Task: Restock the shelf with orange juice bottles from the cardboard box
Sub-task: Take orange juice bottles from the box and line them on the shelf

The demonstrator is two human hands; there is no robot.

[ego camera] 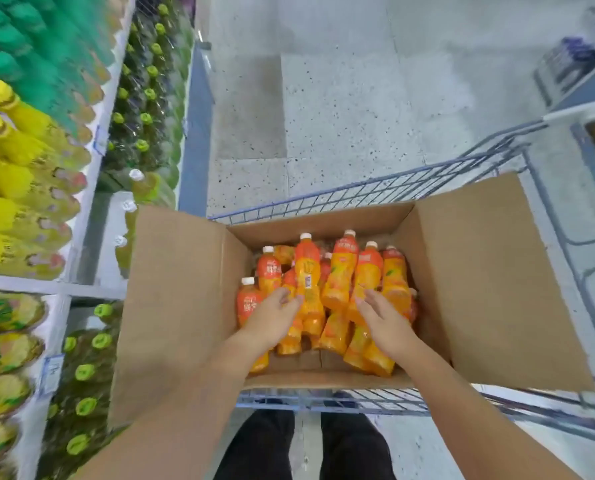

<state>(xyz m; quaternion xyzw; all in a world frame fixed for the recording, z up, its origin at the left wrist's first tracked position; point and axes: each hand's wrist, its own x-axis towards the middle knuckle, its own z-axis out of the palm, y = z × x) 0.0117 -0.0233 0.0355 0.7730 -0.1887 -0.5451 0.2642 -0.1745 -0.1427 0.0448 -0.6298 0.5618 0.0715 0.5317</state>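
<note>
Cardboard box (496, 271) of orange juice bottles (368, 271)

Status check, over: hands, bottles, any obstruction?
Left hand touching a juice bottle, grip unclear. Right hand open over the bottles. Bottles lying loose in the cardboard box, flaps open. No obstruction.

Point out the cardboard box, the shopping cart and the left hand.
cardboard box (496, 271): head view, inner face of right flap.
shopping cart (375, 192): head view, far wire wall.
left hand (271, 317): head view, back of hand.
</note>
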